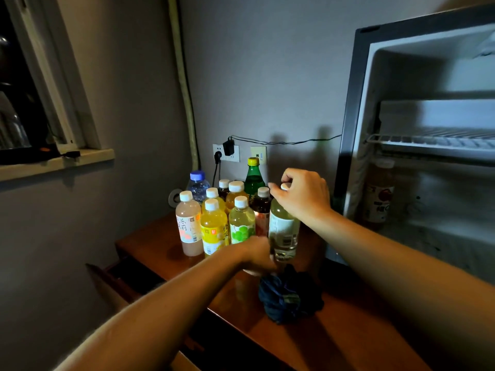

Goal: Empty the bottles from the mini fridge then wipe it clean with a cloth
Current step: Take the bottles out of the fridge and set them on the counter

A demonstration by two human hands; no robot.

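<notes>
A pale clear bottle [283,231] stands upright on the wooden table [356,317], at the right edge of a cluster of several bottles [214,226]. My right hand [302,195] grips its white cap from above. My left hand [258,257] is closed around its base. A dark blue cloth [289,297] lies crumpled on the table just in front of the bottle. The mini fridge [351,145] stands open at the right, with one orange-labelled bottle [379,194] still inside under the wire shelf [428,141].
A wall socket with a black adapter and cable [227,148] sits behind the bottles. A drawer [126,271] is pulled open at the table's left front. A window sill [56,163] runs along the left wall.
</notes>
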